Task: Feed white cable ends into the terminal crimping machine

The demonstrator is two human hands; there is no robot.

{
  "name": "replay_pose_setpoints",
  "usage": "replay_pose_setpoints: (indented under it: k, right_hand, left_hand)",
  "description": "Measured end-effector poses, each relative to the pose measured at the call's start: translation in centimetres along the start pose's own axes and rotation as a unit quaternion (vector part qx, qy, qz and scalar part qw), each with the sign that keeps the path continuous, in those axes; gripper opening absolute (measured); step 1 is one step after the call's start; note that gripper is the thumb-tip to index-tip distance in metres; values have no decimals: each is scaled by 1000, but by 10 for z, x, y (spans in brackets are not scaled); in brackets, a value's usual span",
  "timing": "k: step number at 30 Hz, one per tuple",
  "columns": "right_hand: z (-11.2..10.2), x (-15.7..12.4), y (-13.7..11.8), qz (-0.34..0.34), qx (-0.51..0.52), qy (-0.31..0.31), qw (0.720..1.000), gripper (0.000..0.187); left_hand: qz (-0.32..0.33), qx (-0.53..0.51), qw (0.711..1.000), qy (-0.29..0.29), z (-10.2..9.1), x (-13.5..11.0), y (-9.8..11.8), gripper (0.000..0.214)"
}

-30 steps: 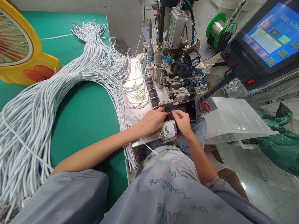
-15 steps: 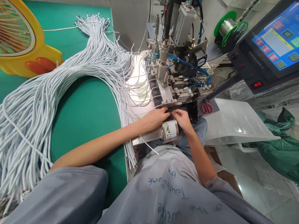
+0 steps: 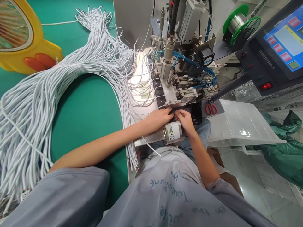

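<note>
Nearest, one loose cable end pokes past the near edge of the white base, over the lap. A labelled canister is just right of that edge. Beyond it, I have the right hand, thumb and forefinger drawn together in a pinch (can't tell what's between, too small). My left hand is just beside it at the machine's near edge, fingers curled, tips hidden, grip unclear. White cables arc over the green surface, spilling across its right edge onto the base; bundle's far end lies near the surface's far right corner. Red-handled scissors right of the machine. Farther: control screen, green-flanged spool.
</note>
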State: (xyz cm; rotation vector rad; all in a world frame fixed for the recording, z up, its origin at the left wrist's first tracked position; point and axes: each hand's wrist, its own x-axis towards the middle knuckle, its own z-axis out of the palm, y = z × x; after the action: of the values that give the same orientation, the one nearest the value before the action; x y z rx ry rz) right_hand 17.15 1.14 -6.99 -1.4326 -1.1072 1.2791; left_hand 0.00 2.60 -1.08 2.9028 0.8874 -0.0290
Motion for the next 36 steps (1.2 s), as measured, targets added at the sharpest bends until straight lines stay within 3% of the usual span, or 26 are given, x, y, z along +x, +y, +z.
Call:
replay_pose_setpoints:
  k: [6, 11, 13, 15, 17, 18, 20, 23, 26, 28, 33, 36]
  right_hand:
    - [1, 1, -2, 30, 3, -41, 999, 30]
    - [1, 6, 1, 4, -51, -68, 996, 32]
    - [-1, 4, 1, -30, -87, -19, 996, 30]
    - [0, -8, -4, -85, -111, 83, 987, 28]
    - [3, -31, -12, -139, -114, 169, 969, 25]
    - [7, -46, -16, -158, -117, 182, 963, 22]
    - [19, -78, -22, -171, -152, 138, 964, 17]
    - [40, -116, -18, -138, -253, -39, 957, 17]
    - [55, -130, -8, -87, -302, -164, 935, 31]
    - [54, -126, -6, -69, -275, -178, 942, 30]
    - [20, -95, -30, -71, -112, -21, 991, 5]
    - [0, -78, -45, -92, -36, 58, 993, 13]
  left_hand:
    - [-2, 14, 1000, 8, -4, -2, 3, 25]
    - [-33, 8, 999, 7, -9, -7, 0, 23]
    - [-52, 8, 999, 4, -10, -9, -1, 24]
    - [-76, 15, 997, -9, -11, -10, 0, 24]
    - [-115, 30, 993, -24, -13, -10, 2, 23]
    - [-140, 39, 989, -31, -14, -11, 4, 23]
    - [-179, 51, 982, -42, -17, -11, 5, 26]
    - [-193, 47, 978, -56, -19, -11, 6, 29]
    - [-180, 30, 982, -52, -22, -11, 9, 22]
    - [-160, -4, 987, -21, -26, -11, 13, 22]
    - [-23, -173, 979, 102, -31, -11, 18, 31]
    - [33, -249, 956, 154, -24, -9, 12, 27]
